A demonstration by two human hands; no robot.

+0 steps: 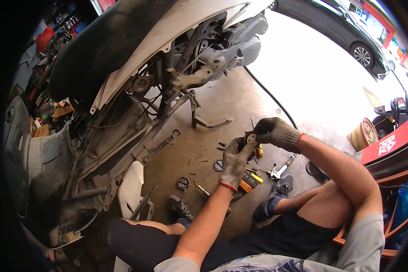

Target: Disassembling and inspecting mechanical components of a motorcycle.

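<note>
Over on the left we have the scooter (118, 50), its frame bared, with a white panel (130, 189) near our left knee. Coming right across the floor, a dark ring-shaped piece (183, 183) lies by our left shoe (180, 207), with small bolts (192, 173) loose just beyond it; a foot shifted there could kick one out of sight. Next comes our gloved left hand (235, 161), its fingers curled nearly closed on the near left side of the round part (251, 138), thumb toward the pale face. That part sits between our hands, up off the floor. Our gloved right hand (276, 132) bends in from the right, fingers drawn to a pinch at its edge, though the tips are hidden and we cannot tell how firmly they press. Thick glove fabric dulls feel, so the part could slip if both grips ease together, and it would likely land among the orange-handled tool (245, 186) and its neighbours below. Farther right, the air gun (283, 167) lies just past our right shoe (283, 185), where a careless step could snag its hose.
</note>
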